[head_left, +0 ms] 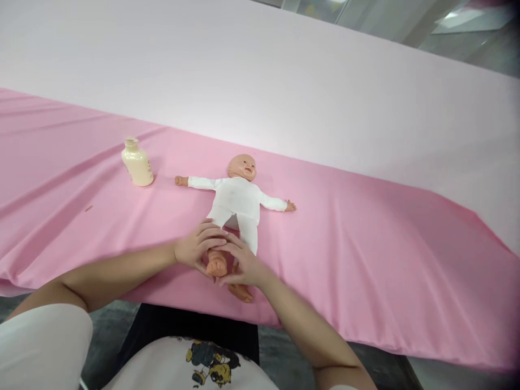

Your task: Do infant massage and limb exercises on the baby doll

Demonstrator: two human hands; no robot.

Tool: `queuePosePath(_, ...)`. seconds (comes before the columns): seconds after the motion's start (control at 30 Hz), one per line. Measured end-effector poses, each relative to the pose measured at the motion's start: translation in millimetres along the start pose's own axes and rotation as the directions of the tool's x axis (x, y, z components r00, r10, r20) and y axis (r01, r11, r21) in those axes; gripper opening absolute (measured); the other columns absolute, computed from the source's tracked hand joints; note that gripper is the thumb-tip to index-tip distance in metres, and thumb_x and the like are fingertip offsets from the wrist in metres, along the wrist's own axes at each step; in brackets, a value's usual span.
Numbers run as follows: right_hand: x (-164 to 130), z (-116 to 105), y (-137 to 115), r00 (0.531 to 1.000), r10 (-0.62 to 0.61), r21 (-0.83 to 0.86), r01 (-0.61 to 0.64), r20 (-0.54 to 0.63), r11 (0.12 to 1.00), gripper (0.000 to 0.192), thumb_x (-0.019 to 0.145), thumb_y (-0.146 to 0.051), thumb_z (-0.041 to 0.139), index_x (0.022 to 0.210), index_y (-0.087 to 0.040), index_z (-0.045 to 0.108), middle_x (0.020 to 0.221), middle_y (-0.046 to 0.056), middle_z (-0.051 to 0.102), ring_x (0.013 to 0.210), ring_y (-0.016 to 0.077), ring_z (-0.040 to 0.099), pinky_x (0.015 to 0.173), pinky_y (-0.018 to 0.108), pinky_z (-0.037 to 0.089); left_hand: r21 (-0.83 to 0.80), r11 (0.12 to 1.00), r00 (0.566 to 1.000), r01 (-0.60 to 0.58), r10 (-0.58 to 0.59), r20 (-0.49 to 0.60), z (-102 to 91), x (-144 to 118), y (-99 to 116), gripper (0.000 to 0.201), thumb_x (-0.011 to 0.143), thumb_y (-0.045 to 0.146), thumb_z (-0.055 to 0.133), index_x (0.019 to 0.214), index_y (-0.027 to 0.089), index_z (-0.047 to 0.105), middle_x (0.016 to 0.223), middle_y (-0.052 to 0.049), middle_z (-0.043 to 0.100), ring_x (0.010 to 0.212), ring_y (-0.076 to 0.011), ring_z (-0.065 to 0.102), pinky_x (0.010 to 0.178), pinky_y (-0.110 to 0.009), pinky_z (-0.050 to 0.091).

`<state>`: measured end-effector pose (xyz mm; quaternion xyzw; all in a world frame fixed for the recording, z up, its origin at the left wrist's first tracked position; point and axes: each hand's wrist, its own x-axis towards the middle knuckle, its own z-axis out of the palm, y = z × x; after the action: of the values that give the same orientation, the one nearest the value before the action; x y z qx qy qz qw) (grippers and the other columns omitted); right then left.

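Note:
A baby doll [238,195] with a white cloth body lies on its back, arms spread wide and feet toward me. Both my hands curve around the lower part of its leg on the left side. My left hand [200,244] wraps the leg from the left, its fingers laid over the top. From the right, my right hand [246,261] closes on the same leg, fingertips meeting those of the left. The doll's bare foot [216,265] pokes out between my hands. Its other foot [241,293] rests below my right hand, with the ankle partly hidden.
A cream-coloured bottle [138,164] stands to the left of the doll. Pink cloth [365,260] with folds covers the near part of the white table [244,70]. A small brownish strip [89,208] lies on the cloth. The table's front edge runs just below the doll's feet.

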<state>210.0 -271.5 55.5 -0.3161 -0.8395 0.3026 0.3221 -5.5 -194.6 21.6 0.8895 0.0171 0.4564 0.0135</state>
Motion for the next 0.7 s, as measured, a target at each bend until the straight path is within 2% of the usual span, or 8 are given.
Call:
queuePosePath(0.1, -5.0, 4.5, 8.2, 0.997, 0.066, 0.031, -0.065, -0.036, 0.997, 0.099, 0.057, -0.069, 0.087, 0.140, -0.029, 0.052, 0.153, 0.013, 0.047, 0.146, 0.0346, 0.044, 0.121, 0.055, 0.039, -0.015, 0.999, 0.999, 0.038, -0.039, -0.009, 1.9, 2.4, 4.4, 0.105, 0.071, 0.082, 0.066, 0.147, 0.015, 0.038, 0.125, -0.019, 0.063, 0.121, -0.0321, 0.057, 0.114, -0.056, 0.041)
queuePosePath(0.17, -9.3, 6.0, 15.6, 0.993, 0.100, 0.103, -0.092, -0.070, 0.990, 0.105, 0.050, -0.072, 0.088, 0.138, -0.028, 0.051, 0.153, 0.015, 0.046, 0.147, 0.0350, 0.044, 0.118, 0.053, 0.042, -0.032, 0.997, 0.997, 0.076, -0.077, -0.017, 2.9, 4.3, 6.4, 0.101, 0.074, 0.080, 0.065, 0.146, 0.015, 0.039, 0.126, -0.019, 0.063, 0.119, -0.0312, 0.058, 0.112, -0.055, 0.043)
queuePosePath(0.3, -15.9, 4.8, 25.8, 0.981, 0.153, 0.142, -0.136, -0.116, 0.980, 0.096, 0.044, -0.073, 0.090, 0.121, -0.027, 0.057, 0.145, 0.014, 0.049, 0.143, 0.0343, 0.046, 0.117, 0.051, 0.045, -0.028, 0.991, 0.991, 0.131, -0.131, -0.012, 5.8, 4.8, 10.7, 0.094, 0.076, 0.078, 0.064, 0.142, 0.016, 0.041, 0.122, -0.018, 0.064, 0.117, -0.0308, 0.059, 0.112, -0.055, 0.042)
queuePosePath(0.47, -14.3, 2.5, 27.3, 0.992, 0.068, 0.009, -0.068, -0.110, 0.998, 0.085, 0.041, -0.076, 0.088, 0.103, -0.025, 0.062, 0.124, 0.009, 0.057, 0.119, 0.0296, 0.059, 0.103, 0.046, 0.055, -0.005, 0.989, 0.989, 0.145, -0.145, 0.025, 8.3, 2.9, 23.5, 0.088, 0.071, 0.080, 0.066, 0.132, 0.019, 0.053, 0.118, -0.014, 0.067, 0.119, -0.0305, 0.056, 0.118, -0.057, 0.034)
queuePosePath(0.57, -10.1, 3.0, 31.4, 0.996, -0.017, -0.034, 0.014, -0.091, 0.999, 0.077, 0.047, -0.077, 0.086, 0.098, -0.023, 0.063, 0.114, 0.008, 0.059, 0.107, 0.0258, 0.062, 0.093, 0.041, 0.059, -0.025, 0.991, 0.989, 0.133, -0.131, 0.070, 7.1, 5.0, 31.9, 0.071, 0.070, 0.073, 0.071, 0.120, 0.024, 0.061, 0.118, -0.011, 0.067, 0.122, -0.0299, 0.052, 0.120, -0.055, 0.031)
queuePosePath(0.7, -5.0, 1.8, 37.2, 0.994, -0.057, -0.091, 0.049, -0.093, 0.995, 0.061, 0.068, -0.074, 0.077, 0.097, -0.022, 0.063, 0.109, 0.009, 0.062, 0.100, 0.0238, 0.063, 0.087, 0.040, 0.060, -0.074, 0.987, 0.986, 0.145, -0.137, 0.097, 5.1, 11.0, 34.2, 0.057, 0.074, 0.065, 0.072, 0.111, 0.024, 0.062, 0.113, -0.009, 0.068, 0.118, -0.0278, 0.053, 0.118, -0.052, 0.033)
